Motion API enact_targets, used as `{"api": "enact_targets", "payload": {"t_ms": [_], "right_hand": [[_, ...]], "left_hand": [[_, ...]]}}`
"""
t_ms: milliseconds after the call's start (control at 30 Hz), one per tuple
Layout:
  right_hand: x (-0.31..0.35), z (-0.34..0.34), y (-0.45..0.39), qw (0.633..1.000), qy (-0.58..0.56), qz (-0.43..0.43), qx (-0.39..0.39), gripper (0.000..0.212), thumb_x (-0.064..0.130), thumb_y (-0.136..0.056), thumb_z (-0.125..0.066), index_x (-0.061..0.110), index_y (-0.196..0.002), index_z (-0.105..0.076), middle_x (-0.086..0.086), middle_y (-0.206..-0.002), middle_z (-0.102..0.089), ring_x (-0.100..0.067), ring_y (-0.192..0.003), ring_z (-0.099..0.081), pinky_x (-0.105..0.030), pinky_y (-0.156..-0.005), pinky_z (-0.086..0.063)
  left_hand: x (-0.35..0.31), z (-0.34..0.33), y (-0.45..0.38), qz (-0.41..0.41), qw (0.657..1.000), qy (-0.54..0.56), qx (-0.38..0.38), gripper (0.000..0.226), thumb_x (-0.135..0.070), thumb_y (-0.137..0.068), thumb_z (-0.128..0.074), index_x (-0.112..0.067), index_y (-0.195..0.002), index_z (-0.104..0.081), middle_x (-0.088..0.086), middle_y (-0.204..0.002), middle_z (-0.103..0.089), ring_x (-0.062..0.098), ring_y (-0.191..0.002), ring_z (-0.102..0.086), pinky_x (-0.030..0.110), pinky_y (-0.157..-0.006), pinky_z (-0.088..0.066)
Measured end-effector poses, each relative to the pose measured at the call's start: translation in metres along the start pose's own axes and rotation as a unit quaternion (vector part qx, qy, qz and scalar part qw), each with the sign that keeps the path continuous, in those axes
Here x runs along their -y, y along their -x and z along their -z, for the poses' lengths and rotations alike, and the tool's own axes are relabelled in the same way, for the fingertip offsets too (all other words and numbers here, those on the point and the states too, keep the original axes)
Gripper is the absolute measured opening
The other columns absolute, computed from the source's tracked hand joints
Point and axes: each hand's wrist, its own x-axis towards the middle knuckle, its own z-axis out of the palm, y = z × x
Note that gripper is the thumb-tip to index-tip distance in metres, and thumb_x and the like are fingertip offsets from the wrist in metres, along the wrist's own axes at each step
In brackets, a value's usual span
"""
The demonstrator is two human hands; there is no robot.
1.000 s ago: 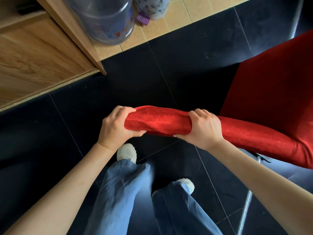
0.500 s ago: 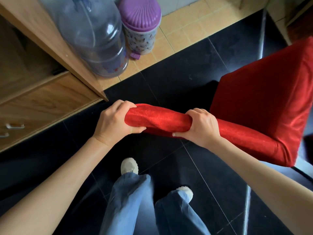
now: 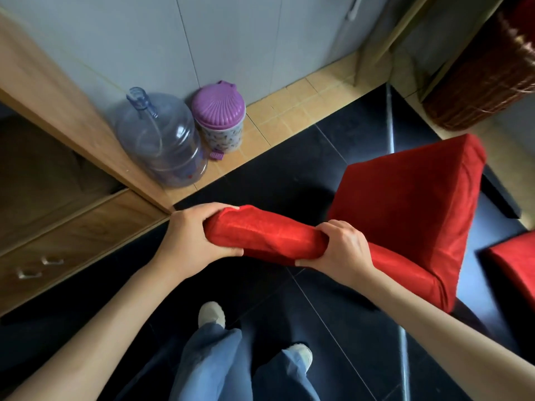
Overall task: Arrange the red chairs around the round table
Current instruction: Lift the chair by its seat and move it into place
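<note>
A red fabric-covered chair (image 3: 411,204) stands on the dark floor tiles in front of me, its seat to the right and its padded backrest top running across the middle. My left hand (image 3: 191,238) grips the left end of the backrest top. My right hand (image 3: 338,247) grips the same backrest further right, fingers curled over it. Part of a second red chair (image 3: 512,264) shows at the right edge. The round table is not in view.
A wooden cabinet (image 3: 58,221) with drawers stands at the left. A clear water jug (image 3: 162,143) and a purple-lidded bin (image 3: 220,117) sit by the wall. A wicker basket (image 3: 486,82) is at the top right. My legs and shoes are below.
The view has tilted up and the chair's seat has come fully into view, further from the cabinet; both hands keep their grip on the backrest. A second red chair appeared at right.
</note>
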Motion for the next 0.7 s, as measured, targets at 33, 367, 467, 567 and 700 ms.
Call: {"api": "enact_targets", "payload": {"t_ms": [33,367,467,567,700], "right_hand": [[-0.003,0.008,0.006,1.0,-0.007,-0.003,-0.005,0.066,0.065,-0.047,-0.082,0.019,-0.093,-0.07,0.006,-0.086,-0.063,-0.018,-0.087,-0.061,-0.029,-0.074,-0.045],[-0.058,0.091,0.078,0.999,-0.011,-0.022,-0.043,0.065,0.063,-0.042,-0.084,0.019,-0.088,-0.071,0.005,-0.081,-0.065,-0.02,-0.079,-0.063,-0.033,-0.069,-0.051],[-0.069,0.102,0.099,0.999,-0.004,-0.018,-0.044,0.067,0.062,-0.042,-0.086,0.018,-0.09,-0.072,0.005,-0.083,-0.065,-0.02,-0.08,-0.063,-0.031,-0.07,-0.049],[-0.077,0.112,0.116,0.999,-0.01,-0.027,-0.046,0.067,0.059,-0.042,-0.088,0.016,-0.092,-0.071,0.004,-0.085,-0.066,-0.021,-0.082,-0.063,-0.03,-0.072,-0.046],[-0.09,0.13,0.133,0.997,-0.019,-0.048,-0.061,0.065,0.056,-0.043,-0.089,0.018,-0.093,-0.072,0.005,-0.086,-0.067,-0.02,-0.083,-0.063,-0.028,-0.072,-0.044]], "left_hand": [[-0.011,-0.001,0.0,0.002,1.0,-0.001,0.002,0.069,-0.025,-0.045,-0.096,-0.026,-0.109,-0.07,-0.024,-0.095,-0.066,-0.013,-0.095,-0.059,-0.001,-0.076,-0.039],[-0.117,-0.018,0.007,-0.049,0.988,-0.066,0.132,0.09,-0.013,-0.047,-0.094,-0.029,-0.129,-0.06,-0.009,-0.126,-0.061,0.009,-0.119,-0.056,0.052,-0.107,-0.037],[-0.136,-0.026,0.014,-0.05,0.984,-0.09,0.145,0.077,-0.013,-0.049,-0.092,-0.028,-0.121,-0.067,-0.007,-0.109,-0.07,0.014,-0.104,-0.065,0.061,-0.097,-0.041],[-0.157,-0.033,0.023,-0.047,0.983,-0.101,0.145,0.07,-0.015,-0.049,-0.093,-0.027,-0.114,-0.071,-0.007,-0.101,-0.071,0.015,-0.097,-0.067,0.059,-0.094,-0.043],[-0.196,-0.042,0.022,-0.064,0.975,-0.136,0.164,0.06,-0.023,-0.052,-0.092,-0.028,-0.11,-0.073,-0.007,-0.099,-0.071,0.017,-0.095,-0.066,0.057,-0.096,-0.042]]}}
